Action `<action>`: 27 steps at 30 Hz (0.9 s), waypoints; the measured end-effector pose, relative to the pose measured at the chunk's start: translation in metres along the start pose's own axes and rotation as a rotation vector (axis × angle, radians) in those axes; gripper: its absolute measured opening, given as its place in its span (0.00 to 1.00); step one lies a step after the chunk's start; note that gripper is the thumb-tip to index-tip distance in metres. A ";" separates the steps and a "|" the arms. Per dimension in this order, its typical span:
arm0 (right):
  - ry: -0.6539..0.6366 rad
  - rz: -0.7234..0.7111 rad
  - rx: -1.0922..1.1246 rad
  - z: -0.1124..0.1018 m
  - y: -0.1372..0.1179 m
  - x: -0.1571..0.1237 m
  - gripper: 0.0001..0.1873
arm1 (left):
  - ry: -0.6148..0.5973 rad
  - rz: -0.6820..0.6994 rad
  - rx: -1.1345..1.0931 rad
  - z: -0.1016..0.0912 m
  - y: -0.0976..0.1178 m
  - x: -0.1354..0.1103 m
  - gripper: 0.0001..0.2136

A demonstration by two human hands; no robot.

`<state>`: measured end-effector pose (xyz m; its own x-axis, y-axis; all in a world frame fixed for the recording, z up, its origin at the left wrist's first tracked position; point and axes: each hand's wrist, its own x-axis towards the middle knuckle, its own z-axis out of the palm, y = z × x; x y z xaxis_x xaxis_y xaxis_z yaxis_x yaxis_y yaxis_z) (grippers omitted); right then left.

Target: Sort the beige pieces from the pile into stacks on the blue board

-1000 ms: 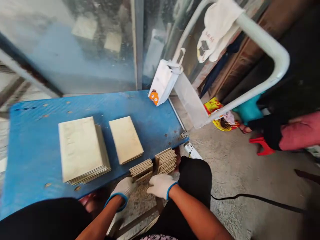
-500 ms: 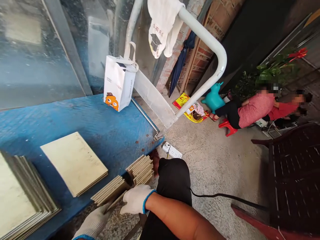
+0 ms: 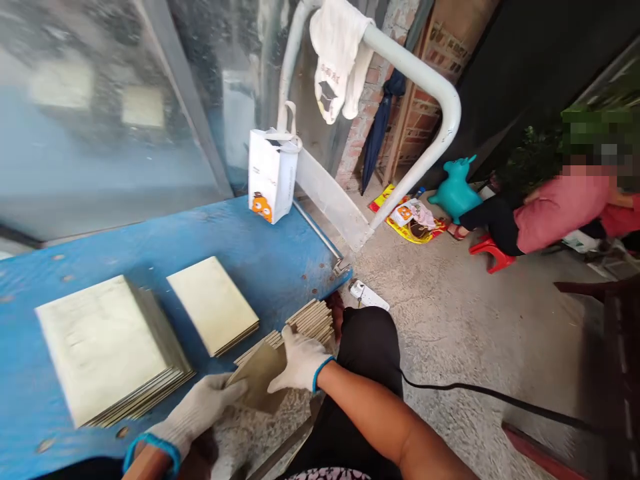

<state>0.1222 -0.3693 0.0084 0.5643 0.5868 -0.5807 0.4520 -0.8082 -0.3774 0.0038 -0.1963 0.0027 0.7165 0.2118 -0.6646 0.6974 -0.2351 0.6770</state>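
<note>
My left hand (image 3: 207, 403), in a white knit glove with a blue cuff, pinches the left edge of a thin flat board (image 3: 263, 377). At the board's right side, my right hand (image 3: 300, 360), gloved the same way, grips it with the thumb spread along its face. Both hands hold it tilted above my lap, in front of a row of boards standing on edge (image 3: 313, 323). On the blue bench lie a low stack of pale boards (image 3: 215, 303) and, farther left, a taller stack (image 3: 105, 340).
The blue bench (image 3: 200, 233) carries a white paper bag (image 3: 273, 177). A bent white rail (image 3: 445, 127) with gloves hung on it rises behind. A power strip (image 3: 369, 295) and a black cable (image 3: 465, 388) lie on the floor. Two people sit at right, one on a red stool (image 3: 493, 253).
The board has come up from among the edge-standing boards and now shows its face between my hands. My view has shifted left, showing more of the taller stack.
</note>
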 end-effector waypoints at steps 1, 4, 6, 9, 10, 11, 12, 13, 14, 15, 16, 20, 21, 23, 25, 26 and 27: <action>0.022 -0.029 0.044 0.002 -0.001 -0.001 0.68 | -0.046 0.002 -0.133 -0.003 0.005 -0.009 0.22; 0.078 -0.110 0.158 0.008 -0.005 -0.007 0.71 | -0.038 -0.037 -0.353 -0.006 0.017 -0.034 0.25; 0.079 -0.126 0.185 0.014 -0.008 -0.012 0.73 | 0.029 -0.049 -0.417 -0.007 0.022 -0.049 0.25; 0.088 -0.181 0.168 0.024 -0.011 -0.022 0.77 | 0.058 -0.052 -0.492 -0.008 0.027 -0.072 0.25; 0.110 -0.194 0.153 0.028 -0.012 -0.026 0.77 | 0.056 -0.057 -0.495 -0.008 0.029 -0.080 0.25; 0.147 -0.208 0.130 0.032 -0.013 -0.030 0.78 | 0.072 -0.045 -0.503 -0.009 0.030 -0.087 0.25; 0.195 -0.220 0.104 0.036 -0.014 -0.035 0.79 | 0.078 -0.030 -0.514 -0.009 0.032 -0.093 0.25; 0.246 -0.238 0.081 0.040 -0.015 -0.040 0.78 | 0.073 -0.011 -0.532 -0.009 0.033 -0.098 0.25; 0.291 -0.258 0.065 0.044 -0.016 -0.046 0.78 | 0.081 0.008 -0.555 -0.008 0.033 -0.103 0.25; 0.329 -0.276 0.054 0.047 -0.017 -0.052 0.77 | 0.087 0.021 -0.581 -0.007 0.033 -0.107 0.25; 0.362 -0.292 0.050 0.051 -0.018 -0.058 0.76 | 0.096 0.029 -0.608 -0.006 0.033 -0.110 0.25; 0.463 -0.316 0.041 0.064 -0.020 -0.078 0.78 | 0.128 0.015 -0.691 0.004 0.030 -0.119 0.27; 0.481 -0.329 0.042 0.066 -0.020 -0.081 0.78 | 0.129 0.011 -0.698 0.006 0.029 -0.121 0.27; 0.496 -0.361 0.047 0.066 -0.020 -0.085 0.76 | 0.127 0.013 -0.706 0.010 0.029 -0.126 0.28; 0.493 -0.392 0.050 0.063 -0.020 -0.089 0.73 | 0.127 0.023 -0.705 0.012 0.029 -0.132 0.29; 0.488 -0.402 0.050 0.060 -0.021 -0.092 0.71 | 0.127 0.030 -0.698 0.012 0.030 -0.134 0.29; 0.484 -0.405 0.050 0.056 -0.022 -0.095 0.69 | 0.125 0.039 -0.685 0.011 0.031 -0.137 0.29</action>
<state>0.0198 -0.4096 0.0314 0.6089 0.7933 0.0029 0.6692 -0.5117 -0.5388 -0.0731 -0.2434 0.1110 0.7087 0.3328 -0.6220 0.4924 0.3981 0.7740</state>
